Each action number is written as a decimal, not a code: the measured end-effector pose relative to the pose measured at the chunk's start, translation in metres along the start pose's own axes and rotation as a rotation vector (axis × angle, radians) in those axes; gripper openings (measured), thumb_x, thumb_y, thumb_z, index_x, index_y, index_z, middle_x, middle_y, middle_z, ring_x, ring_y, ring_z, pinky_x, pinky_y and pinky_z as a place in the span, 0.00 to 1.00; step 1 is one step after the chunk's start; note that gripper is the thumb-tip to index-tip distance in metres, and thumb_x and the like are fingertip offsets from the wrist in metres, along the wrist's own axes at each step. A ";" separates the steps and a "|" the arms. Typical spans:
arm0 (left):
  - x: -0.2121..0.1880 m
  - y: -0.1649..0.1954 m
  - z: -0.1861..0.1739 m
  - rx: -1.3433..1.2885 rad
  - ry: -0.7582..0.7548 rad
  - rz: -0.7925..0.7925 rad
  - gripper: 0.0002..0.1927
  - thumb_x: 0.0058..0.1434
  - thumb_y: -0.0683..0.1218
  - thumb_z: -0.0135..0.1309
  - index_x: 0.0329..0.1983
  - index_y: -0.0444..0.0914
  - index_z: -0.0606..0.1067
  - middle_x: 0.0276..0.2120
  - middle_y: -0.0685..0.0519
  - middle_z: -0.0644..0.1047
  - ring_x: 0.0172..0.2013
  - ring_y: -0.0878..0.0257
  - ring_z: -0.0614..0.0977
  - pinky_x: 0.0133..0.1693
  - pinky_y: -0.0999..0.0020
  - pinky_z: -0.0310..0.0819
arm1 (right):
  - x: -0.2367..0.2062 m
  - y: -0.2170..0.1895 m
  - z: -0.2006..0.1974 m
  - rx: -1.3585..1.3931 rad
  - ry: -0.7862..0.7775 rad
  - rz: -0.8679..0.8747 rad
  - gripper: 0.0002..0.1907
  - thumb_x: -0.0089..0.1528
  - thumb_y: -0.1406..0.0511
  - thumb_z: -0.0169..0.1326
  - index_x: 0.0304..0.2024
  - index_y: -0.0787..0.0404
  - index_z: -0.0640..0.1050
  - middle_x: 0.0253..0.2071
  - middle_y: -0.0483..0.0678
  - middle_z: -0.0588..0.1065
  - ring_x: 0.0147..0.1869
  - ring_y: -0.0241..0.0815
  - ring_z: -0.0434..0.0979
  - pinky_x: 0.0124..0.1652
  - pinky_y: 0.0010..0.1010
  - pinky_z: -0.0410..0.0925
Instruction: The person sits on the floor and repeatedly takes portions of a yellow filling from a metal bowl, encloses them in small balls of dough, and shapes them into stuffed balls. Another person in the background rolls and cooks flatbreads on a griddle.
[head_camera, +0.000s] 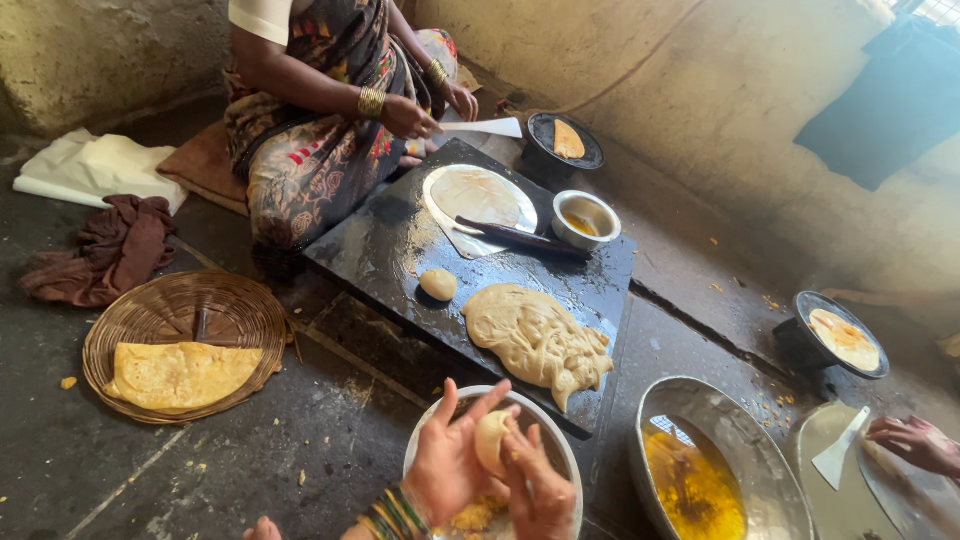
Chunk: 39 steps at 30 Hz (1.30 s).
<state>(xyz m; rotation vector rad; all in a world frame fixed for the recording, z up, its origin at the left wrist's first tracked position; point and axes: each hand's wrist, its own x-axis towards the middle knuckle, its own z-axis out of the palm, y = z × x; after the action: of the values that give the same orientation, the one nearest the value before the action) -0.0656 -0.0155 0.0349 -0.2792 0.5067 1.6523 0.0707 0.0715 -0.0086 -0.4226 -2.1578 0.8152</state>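
My left hand (450, 460) and my right hand (538, 482) are cupped together around a small pale dough ball (491, 438), held over a round metal bowl (425, 440) with yellow filling (474, 514) in it. My left wrist wears green and gold bangles. Just beyond the bowl, a large lump of soft dough (538, 338) and a small dough ball (438, 285) lie on a dark stone slab (390, 245).
A person sits across the slab holding a white spatula (490, 127) by a rolled flatbread (478, 194), rolling pin (520, 238) and small oil bowl (585, 220). Two pans (565, 140) (840, 338) hold flatbreads. A basket (185, 340) sits at left. Another person's hand (915, 442) is at right, near a bowl of yellow filling (700, 470).
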 end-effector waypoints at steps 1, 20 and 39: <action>0.006 0.005 -0.003 0.021 -0.017 -0.026 0.30 0.61 0.69 0.46 0.45 0.40 0.76 0.39 0.49 0.80 0.37 0.57 0.83 0.40 0.60 0.80 | 0.004 0.001 -0.003 -0.030 -0.004 -0.102 0.12 0.63 0.73 0.54 0.48 0.67 0.82 0.55 0.60 0.81 0.67 0.52 0.76 0.71 0.51 0.57; 0.010 -0.018 -0.018 0.181 -0.051 0.155 0.18 0.62 0.55 0.53 0.38 0.34 0.79 0.32 0.46 0.81 0.35 0.54 0.82 0.38 0.60 0.79 | -0.021 0.005 0.015 -0.111 0.040 -0.172 0.15 0.62 0.72 0.53 0.50 0.68 0.82 0.53 0.64 0.80 0.64 0.56 0.78 0.69 0.49 0.59; 0.037 -0.026 -0.058 0.667 0.077 0.652 0.37 0.66 0.70 0.35 0.55 0.34 0.73 0.46 0.46 0.77 0.47 0.52 0.81 0.51 0.55 0.77 | -0.016 -0.038 0.014 0.087 -0.069 0.149 0.24 0.62 0.68 0.59 0.60 0.70 0.76 0.67 0.64 0.72 0.72 0.58 0.74 0.66 0.46 0.68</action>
<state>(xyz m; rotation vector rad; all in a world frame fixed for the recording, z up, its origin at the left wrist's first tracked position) -0.0522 -0.0093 -0.0372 0.3576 1.2636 1.9758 0.0690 0.0289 0.0009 -0.5222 -2.1643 1.0170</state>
